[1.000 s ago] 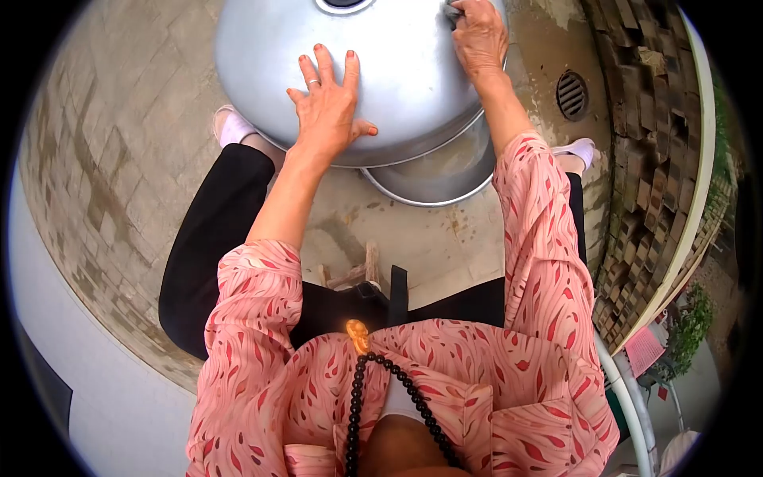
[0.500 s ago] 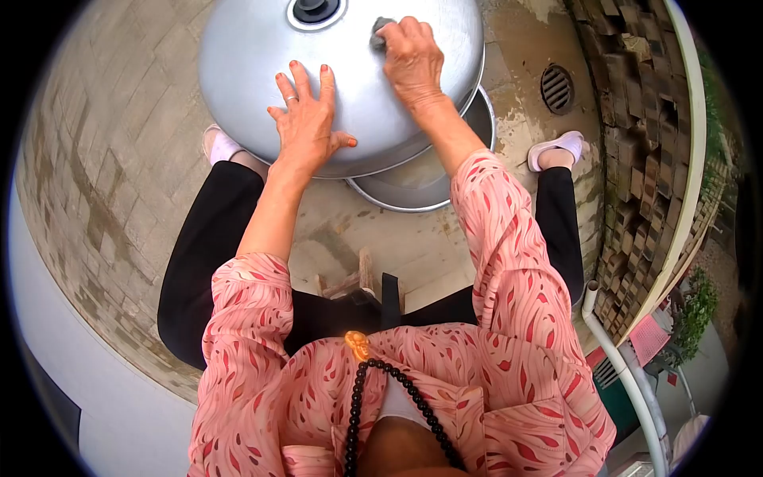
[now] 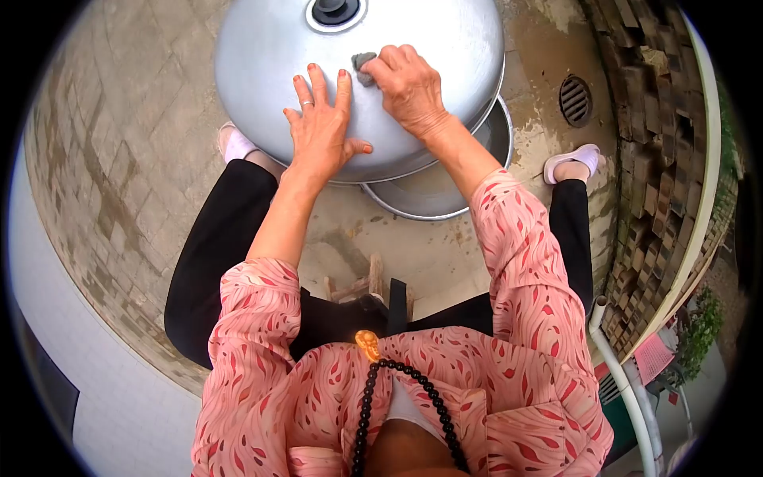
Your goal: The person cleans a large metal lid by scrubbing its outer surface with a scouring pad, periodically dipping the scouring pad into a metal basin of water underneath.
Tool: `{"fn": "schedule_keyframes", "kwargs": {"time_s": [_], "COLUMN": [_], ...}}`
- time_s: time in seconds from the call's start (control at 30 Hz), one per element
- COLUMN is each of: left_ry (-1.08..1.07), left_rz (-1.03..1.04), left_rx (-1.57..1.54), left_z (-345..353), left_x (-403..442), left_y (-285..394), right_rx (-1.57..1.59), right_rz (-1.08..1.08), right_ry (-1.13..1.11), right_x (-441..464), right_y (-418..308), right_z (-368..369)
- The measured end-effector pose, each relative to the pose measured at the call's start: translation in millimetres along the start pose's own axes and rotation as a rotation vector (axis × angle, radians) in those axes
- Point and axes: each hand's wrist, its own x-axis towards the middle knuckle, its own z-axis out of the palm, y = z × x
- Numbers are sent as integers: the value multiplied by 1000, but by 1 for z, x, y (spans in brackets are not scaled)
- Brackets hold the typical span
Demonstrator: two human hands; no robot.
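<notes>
Right hand (image 3: 411, 91), gripping grey scouring pad (image 3: 363, 68), has moved leftward, so it touches domed lid (image 3: 334, 46) near spread left hand (image 3: 319, 131).

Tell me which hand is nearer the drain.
Right: the right hand, holding a grey pad on the lid, is left of the drain; the left hand, spread on the lid, lies farther left.

Soft daylight brightens the lid (image 3: 366, 107); edges bow.

Domed silver lid (image 3: 366, 103), knob (image 3: 335, 11) up; grey pad (image 3: 363, 68) atop.
</notes>
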Motion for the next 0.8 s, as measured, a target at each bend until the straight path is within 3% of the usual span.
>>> {"fn": "schedule_keyframes", "kwargs": {"time_s": [0.1, 0.13, 0.2, 0.27, 0.33, 0.43, 0.57, 0.6, 0.67, 0.73, 0.8], "left_ry": [29, 8, -31, -55, -36, -17, -35, -40, -41, -52, -26], "left_rz": [28, 3, -41, -49, -31, 34, -36, -38, -21, 3, 18], "left_rx": [8, 14, 14, -2, -13, -21, 8, 1, -14, -27, 13], "left_z": [0, -3, -8, -6, -1, -3, -7, -6, -5, -4, -2], "left_x": [-1, -1, 2, 4, 5, -1, 5, 3, 4, 1, 0], "left_y": [-1, 0, 5, 4, 2, -2, 9, 7, 5, 2, 1], "right_rx": [-182, -202, -248, -64, 32, -170, -399, -275, -44, -20, -189], "right_rz": [238, 416, 224, 73, -49, 113, 349, 282, 149, 103, 284], "right_ry": [182, -30, 133, 39, -4, 45, 117, 160, 41, 28, 132], "right_x": [44, 54, 43, 15, -1, 11, 3, -5, -25, -34, -27], "right_y": [78, 65, 36, -11, -10, 36, 59, 29, -30, -19, 38], "right_z": [8, -9, 6, 7, 0, -17, -32, -23, -20, -26, -43]}}
